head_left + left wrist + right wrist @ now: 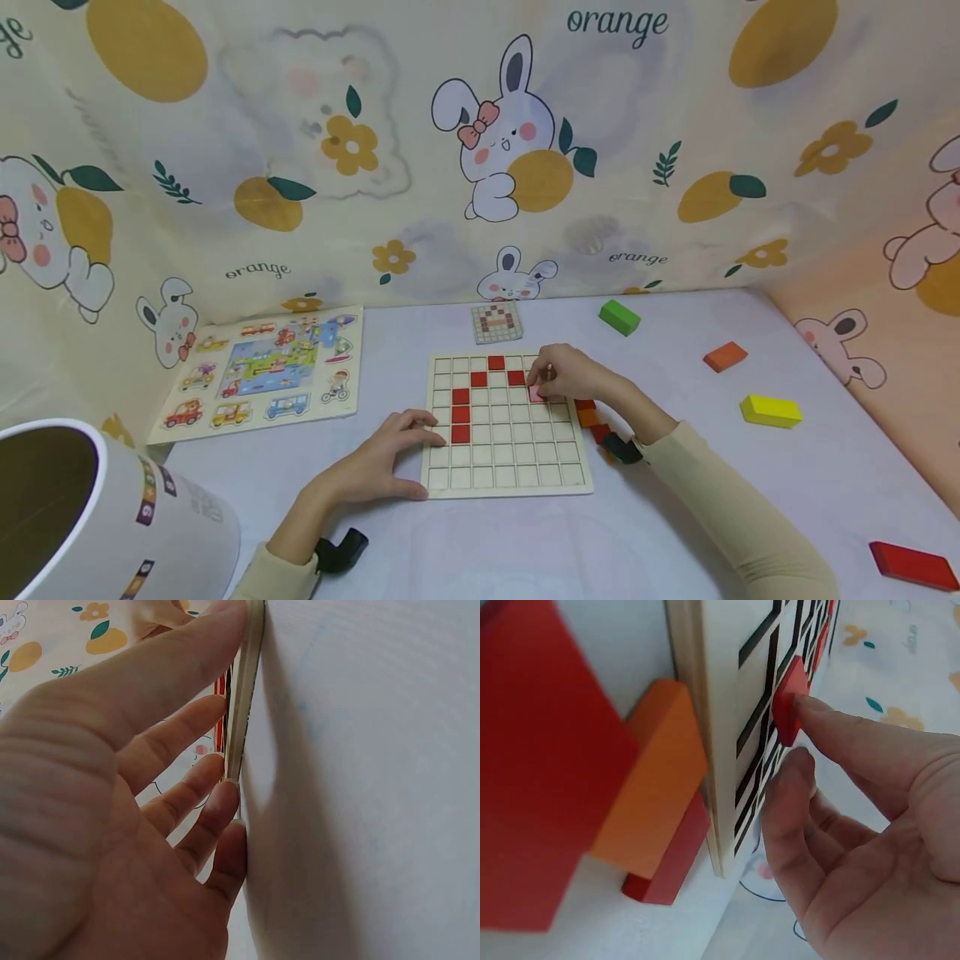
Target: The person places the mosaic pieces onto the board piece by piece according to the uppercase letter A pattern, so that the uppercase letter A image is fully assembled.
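A wooden grid board lies on the table, with several red square tiles set in its cells. My right hand is over the board's upper right and pinches another red tile with thumb and index finger. That tile sits tilted against the grid in the right wrist view; its lower edge is partly behind the fingers. My left hand rests at the board's left edge, fingers spread, fingertips on the rim and thumb at the near corner. In the left wrist view those fingers touch the board's edge.
Orange and red blocks lie along the board's right side. Beyond the board is a small pattern card. Green, orange, yellow and red blocks are spread rightward. A picture puzzle and white bin stand left.
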The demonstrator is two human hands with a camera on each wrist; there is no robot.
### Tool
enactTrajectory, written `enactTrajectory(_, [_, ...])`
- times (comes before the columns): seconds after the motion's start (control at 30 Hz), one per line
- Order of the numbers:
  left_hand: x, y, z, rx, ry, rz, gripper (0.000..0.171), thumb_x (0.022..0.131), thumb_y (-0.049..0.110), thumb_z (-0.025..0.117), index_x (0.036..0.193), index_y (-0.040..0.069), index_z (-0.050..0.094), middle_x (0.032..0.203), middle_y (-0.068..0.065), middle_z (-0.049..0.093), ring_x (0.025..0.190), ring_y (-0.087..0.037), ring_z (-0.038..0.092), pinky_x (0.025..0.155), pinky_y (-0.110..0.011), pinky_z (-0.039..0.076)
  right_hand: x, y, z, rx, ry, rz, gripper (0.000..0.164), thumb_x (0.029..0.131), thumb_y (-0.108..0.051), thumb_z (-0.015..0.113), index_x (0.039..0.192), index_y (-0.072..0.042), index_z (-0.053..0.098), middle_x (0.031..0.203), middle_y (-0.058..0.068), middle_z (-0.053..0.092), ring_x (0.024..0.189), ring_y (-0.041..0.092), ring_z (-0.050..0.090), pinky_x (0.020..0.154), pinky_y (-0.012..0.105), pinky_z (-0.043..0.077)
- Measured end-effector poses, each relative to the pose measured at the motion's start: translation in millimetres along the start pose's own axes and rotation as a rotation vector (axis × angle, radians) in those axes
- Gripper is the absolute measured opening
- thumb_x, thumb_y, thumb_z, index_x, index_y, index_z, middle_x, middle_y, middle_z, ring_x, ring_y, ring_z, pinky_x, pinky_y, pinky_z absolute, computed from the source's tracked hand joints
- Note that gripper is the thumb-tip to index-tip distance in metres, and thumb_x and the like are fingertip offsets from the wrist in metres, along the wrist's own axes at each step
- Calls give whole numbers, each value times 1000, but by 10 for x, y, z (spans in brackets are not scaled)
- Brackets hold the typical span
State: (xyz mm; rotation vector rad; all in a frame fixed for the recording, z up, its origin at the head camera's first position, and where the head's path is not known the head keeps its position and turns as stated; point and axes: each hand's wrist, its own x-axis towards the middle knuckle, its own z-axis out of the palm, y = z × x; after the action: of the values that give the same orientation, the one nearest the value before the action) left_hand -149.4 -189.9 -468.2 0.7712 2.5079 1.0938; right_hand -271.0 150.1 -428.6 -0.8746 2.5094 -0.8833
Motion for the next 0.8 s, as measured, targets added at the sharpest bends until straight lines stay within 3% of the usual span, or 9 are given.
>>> enactTrajectory(0.27, [-3,-13,-2,6,4,10,59,74,32,87,128,25,63,146,0,40,138,-26,30,112,-58,27,-56,22,8,-50,54,1,18,83,3,74,100,-2,72,82,2,63,73,16,56,69,30,49])
enactTrajectory(0.57, [2,-21,3,11,4,16,60,74,35,87,128,26,62,146,1,40,137,-25,31,111,-57,28,-439,343,-225,114,88,35,19,84,-3,74,103,0,70,94,7,67,85,22,58,75,32,51])
enactTrajectory(0.8, [2,-20,-2,21,4,25,60,75,37,86,129,26,62,146,0,40,136,-25,31,111,-57,29,-864,470,-233,151,-56,95,18,84,-6,76,100,-4,69,86,4,61,84,24,54,72,28,49])
